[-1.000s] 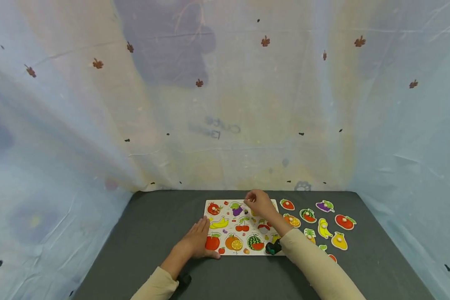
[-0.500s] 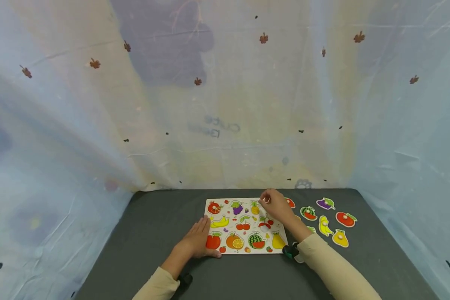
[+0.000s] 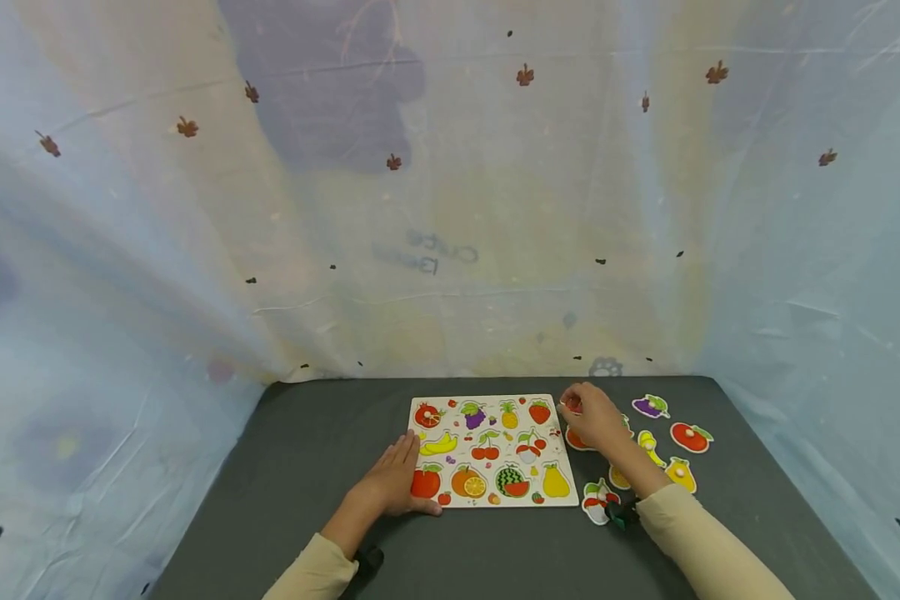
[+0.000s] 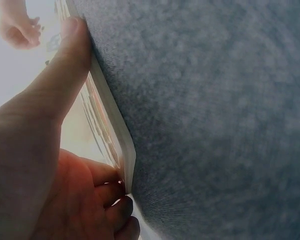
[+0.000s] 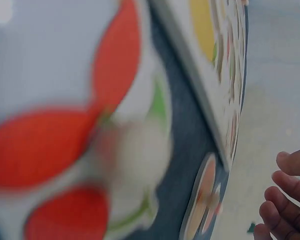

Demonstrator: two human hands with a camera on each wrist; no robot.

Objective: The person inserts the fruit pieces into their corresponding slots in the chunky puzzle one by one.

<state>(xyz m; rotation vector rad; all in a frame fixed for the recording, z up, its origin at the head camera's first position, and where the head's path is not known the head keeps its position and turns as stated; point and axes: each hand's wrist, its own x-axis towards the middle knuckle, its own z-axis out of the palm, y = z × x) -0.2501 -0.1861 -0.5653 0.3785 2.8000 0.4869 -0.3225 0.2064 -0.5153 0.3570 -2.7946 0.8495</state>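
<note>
A white fruit puzzle board (image 3: 495, 401) with printed fruit shapes lies on the dark tabletop. My left hand (image 3: 395, 479) rests at its left edge, fingers straight; in the left wrist view the thumb (image 4: 75, 55) lies along the board's near edge. Just right of the board, my right hand (image 3: 596, 417) hovers by a strawberry puzzle piece (image 3: 572, 406), which it partly covers. In the right wrist view the fingers (image 5: 285, 210) are loosely bent, with nothing visible between them. An orange piece (image 3: 579, 442) lies below that hand.
Several knobbed pieces lie at the right: a purple eggplant piece (image 3: 651, 406), a red fruit piece (image 3: 692, 438), a banana piece (image 3: 647, 444), a pear piece (image 3: 681, 476). Near the right wrist lies a red-and-white fruit piece (image 3: 597, 503). Patterned sheeting (image 3: 450, 333) encloses the table.
My right hand has moved right, from over the board's top edge to the strawberry piece beside it. The board's upper right strawberry shape has come into view. The left hand stays still.
</note>
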